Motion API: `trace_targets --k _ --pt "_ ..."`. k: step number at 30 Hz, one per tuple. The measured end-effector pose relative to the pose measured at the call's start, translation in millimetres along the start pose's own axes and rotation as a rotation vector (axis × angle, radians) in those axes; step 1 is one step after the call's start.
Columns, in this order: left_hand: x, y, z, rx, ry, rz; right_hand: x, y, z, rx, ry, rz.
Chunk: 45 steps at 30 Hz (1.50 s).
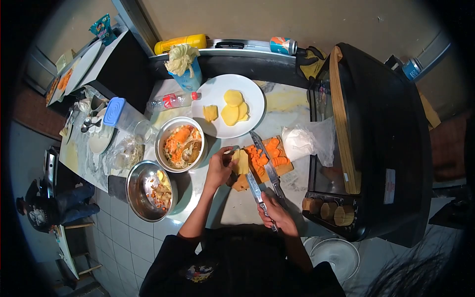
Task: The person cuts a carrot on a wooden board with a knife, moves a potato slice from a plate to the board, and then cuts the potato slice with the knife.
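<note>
My right hand (278,216) is wrapped around the handle of a knife (255,188), its blade pointing up toward the cutting board. My left hand (221,167) pinches the side of some cut yellow potato pieces (241,162) on the board's left part. The knife tip lies close beside these pieces. Chopped orange carrot (272,153) covers much of the wooden cutting board (285,170). A second, larger knife (270,171) rests across the carrot, its handle near my right hand. Beyond the board, a white plate (222,84) bears several potato slices (232,109).
Left of my hand stand a white bowl (159,143) of shredded vegetables and a steel bowl (136,190) with peelings. A bag of white powder (299,142) touches the board's right side, near a black oven (381,148). A bottle (170,101) lies behind. Another person (54,205) is far left.
</note>
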<state>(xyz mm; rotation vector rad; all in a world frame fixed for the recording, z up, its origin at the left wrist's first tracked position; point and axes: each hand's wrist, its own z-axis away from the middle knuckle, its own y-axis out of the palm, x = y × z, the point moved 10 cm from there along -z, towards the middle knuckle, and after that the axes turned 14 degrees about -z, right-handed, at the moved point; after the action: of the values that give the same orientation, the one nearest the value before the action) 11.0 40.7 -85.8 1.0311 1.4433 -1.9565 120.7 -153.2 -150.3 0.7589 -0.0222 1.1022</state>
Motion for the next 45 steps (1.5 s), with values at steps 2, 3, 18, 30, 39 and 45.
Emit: trace_targets --k 2,3,18,30,39,45 --pt "-1.9 -4.0 -4.4 0.019 -0.049 -0.026 4.3 3.0 -1.5 0.021 0.003 -0.015" --pt "-4.8 -6.9 -7.0 0.019 -0.047 -0.027 7.8 6.4 -1.9 0.041 0.006 -0.030" --pt "-23.5 -88.3 -115.9 -0.247 0.062 -0.240 124.6 63.7 -52.7 0.009 -0.099 0.070" --pt "12.6 -106.6 -164.5 -0.226 0.015 -0.509 215.2 85.4 -60.6 -0.376 -0.719 1.126" --pt "-52.8 -121.2 -93.9 -0.358 0.129 -0.270 212.1 79.9 -46.2 -0.479 -0.805 1.022" --pt "-55.3 -54.5 -43.2 -0.066 0.205 -0.273 206.6 52.9 -13.0 -0.461 -0.869 0.958"
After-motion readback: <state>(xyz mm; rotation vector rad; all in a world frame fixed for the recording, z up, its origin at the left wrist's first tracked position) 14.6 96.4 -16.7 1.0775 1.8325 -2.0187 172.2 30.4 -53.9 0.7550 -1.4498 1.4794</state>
